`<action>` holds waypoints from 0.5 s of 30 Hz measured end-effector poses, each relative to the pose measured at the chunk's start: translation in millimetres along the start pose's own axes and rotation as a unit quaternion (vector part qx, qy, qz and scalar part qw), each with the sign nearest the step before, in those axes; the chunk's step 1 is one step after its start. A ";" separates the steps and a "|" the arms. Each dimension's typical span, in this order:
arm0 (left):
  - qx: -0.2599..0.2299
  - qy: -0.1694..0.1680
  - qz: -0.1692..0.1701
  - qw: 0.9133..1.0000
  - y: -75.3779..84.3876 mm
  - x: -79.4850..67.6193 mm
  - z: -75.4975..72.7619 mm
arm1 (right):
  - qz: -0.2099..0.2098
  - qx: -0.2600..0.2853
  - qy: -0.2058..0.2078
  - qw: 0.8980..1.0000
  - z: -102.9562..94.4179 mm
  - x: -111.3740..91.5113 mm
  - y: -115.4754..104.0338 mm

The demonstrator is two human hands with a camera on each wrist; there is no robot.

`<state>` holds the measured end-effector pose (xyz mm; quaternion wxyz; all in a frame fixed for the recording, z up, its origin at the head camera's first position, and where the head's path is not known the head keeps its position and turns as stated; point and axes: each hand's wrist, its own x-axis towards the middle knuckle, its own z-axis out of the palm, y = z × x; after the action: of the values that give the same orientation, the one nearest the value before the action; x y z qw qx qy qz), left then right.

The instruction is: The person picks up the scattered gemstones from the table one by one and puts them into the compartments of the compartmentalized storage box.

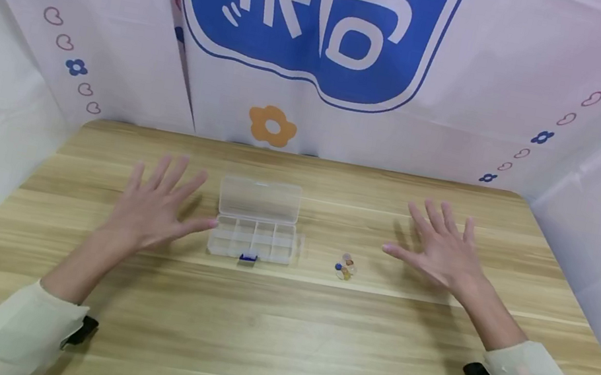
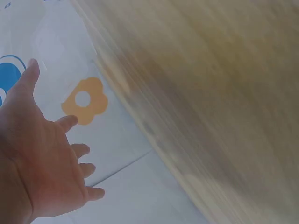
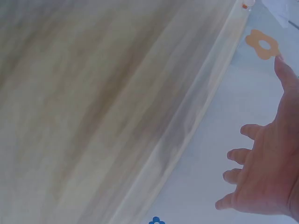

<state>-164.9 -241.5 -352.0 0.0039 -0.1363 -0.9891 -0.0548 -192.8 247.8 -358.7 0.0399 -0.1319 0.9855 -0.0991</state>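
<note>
A clear plastic box (image 1: 252,239) with several small compartments stands on the table, its lid (image 1: 260,200) raised behind it and a blue latch (image 1: 248,258) at its front. My left hand (image 1: 152,208) is spread over the table to the left of the box, palm down, and its thumb tip overlaps the box's left edge in the head view. To the right of the box lies a little cluster of small coloured pieces (image 1: 346,269). My right hand (image 1: 442,253) spreads its fingers to the right of that cluster. Neither hand holds anything.
Close to the box's right side lies a small clear piece (image 1: 299,245). The wooden table (image 1: 274,337) ends at the back against a white printed cloth (image 1: 381,141), and more white cloth hangs at both sides.
</note>
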 end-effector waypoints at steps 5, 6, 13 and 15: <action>-0.008 -0.011 0.013 1.000 5.0 -2.5 -1.0 | -0.018 0.005 -0.012 1.000 0.7 -2.4 -6.3; -0.010 -0.010 0.015 1.000 6.1 -3.0 -1.2 | -0.023 0.008 -0.014 1.000 1.0 -3.1 -8.0; -0.047 0.020 0.032 0.998 14.8 -4.7 -3.2 | -0.083 0.063 -0.020 0.994 7.5 -4.0 -19.6; -0.074 0.021 0.042 0.996 16.6 -4.6 -3.6 | -0.102 0.089 -0.026 0.990 10.2 -3.7 -23.4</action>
<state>-156.0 -227.3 -346.7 0.0170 -0.1762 -0.9755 -0.1308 -182.2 224.8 -363.6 0.0665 -0.2298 0.9528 -0.1867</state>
